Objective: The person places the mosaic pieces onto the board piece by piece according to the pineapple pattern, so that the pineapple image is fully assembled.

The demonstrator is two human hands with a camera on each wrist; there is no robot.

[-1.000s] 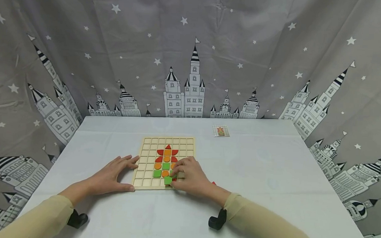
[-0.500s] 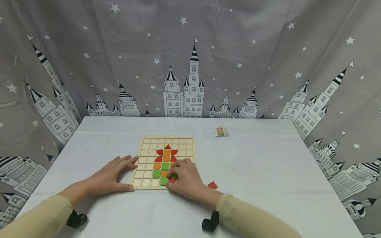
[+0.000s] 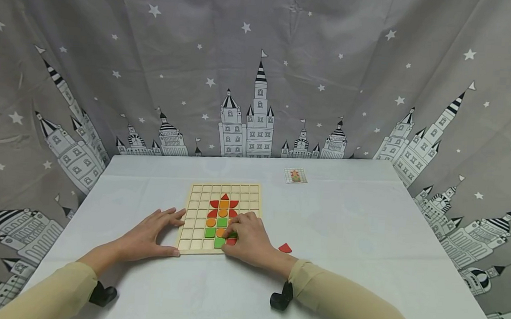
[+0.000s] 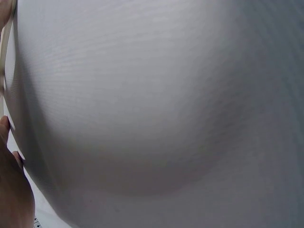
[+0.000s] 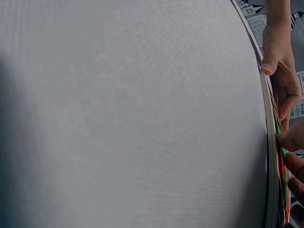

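I've got the left hand (image 3: pixel 152 233) lying flat and relaxed against the wooden grid board (image 3: pixel 199 214), bracing it, while the right hand (image 3: pixel 248 237) curls its fingertips onto a green tile (image 3: pixel 233 235) in the lower rows, pinching it as far as I can tell. A spare red piece (image 3: pixel 284 248) lies just beside that wrist on the pale worktop (image 3: pixel 365 234), a small pattern card (image 3: pixel 296 175) sits near the far edge, and a grey castle-print curtain (image 3: pixel 261 72) closes in the room.

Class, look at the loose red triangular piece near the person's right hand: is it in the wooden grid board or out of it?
Out. The red triangular piece lies on the white tablecloth, right of the wooden grid board, beside the right hand.
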